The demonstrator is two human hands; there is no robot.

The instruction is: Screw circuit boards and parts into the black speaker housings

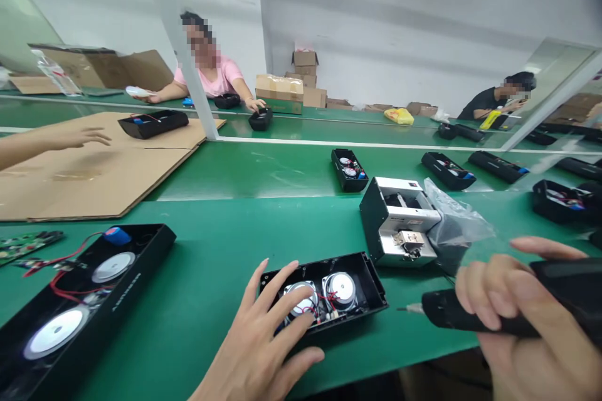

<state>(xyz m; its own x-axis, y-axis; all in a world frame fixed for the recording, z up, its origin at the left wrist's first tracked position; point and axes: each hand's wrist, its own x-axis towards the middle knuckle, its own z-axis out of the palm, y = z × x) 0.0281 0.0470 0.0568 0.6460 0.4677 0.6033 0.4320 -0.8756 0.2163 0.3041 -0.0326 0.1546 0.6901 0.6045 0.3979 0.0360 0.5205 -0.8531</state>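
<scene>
A black speaker housing [360,310] lies open side up on the green bench in front of me, with two round silver speaker drivers and red wires inside. My left hand [268,338] is spread over its left end, fingers apart and reaching over the near wall; whether the fingertips press on it I cannot tell. On the right, my right hand [522,301] is wrapped round a black electric screwdriver [451,310]. Its thin bit points left, just short of the housing's right end and apart from it.
A larger-looking housing [136,291] with wires and a circuit board [28,244] lies at left. A silver-black machine [399,222] stands behind, beside a plastic bag [456,213]. Housings [348,170] line the green belt. Another person's arm [51,144] reaches over cardboard [108,182]; two people sit opposite.
</scene>
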